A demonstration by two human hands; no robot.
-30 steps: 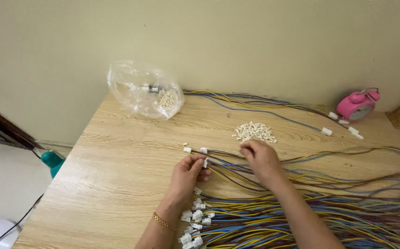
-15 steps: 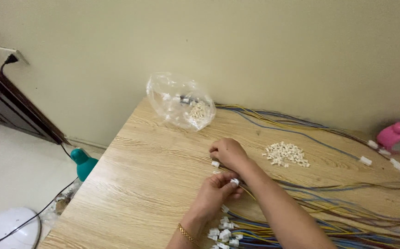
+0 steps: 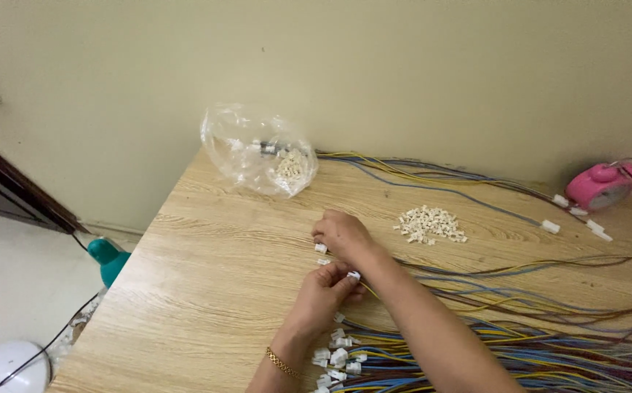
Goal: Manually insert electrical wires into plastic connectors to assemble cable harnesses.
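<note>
My left hand (image 3: 324, 295) pinches a small white connector (image 3: 354, 276) at the end of a wire. My right hand (image 3: 345, 236) rests on the wooden table (image 3: 214, 291) just above it, its fingers closed beside another white connector (image 3: 321, 248). The two hands nearly touch. A bundle of coloured wires (image 3: 534, 342) runs from the hands to the right. Several white connectors on wire ends (image 3: 338, 356) lie below my left wrist.
A clear plastic bag (image 3: 257, 149) with small parts sits at the table's back left. A pile of loose white connectors (image 3: 430, 223) lies to the right of my hands. A pink object (image 3: 603, 185) stands at the back right. A teal object (image 3: 108, 258) sits on the floor.
The view has shifted slightly, so the bag and hands sit a little differently in frame. My right hand has moved left across the table to meet my left hand.
</note>
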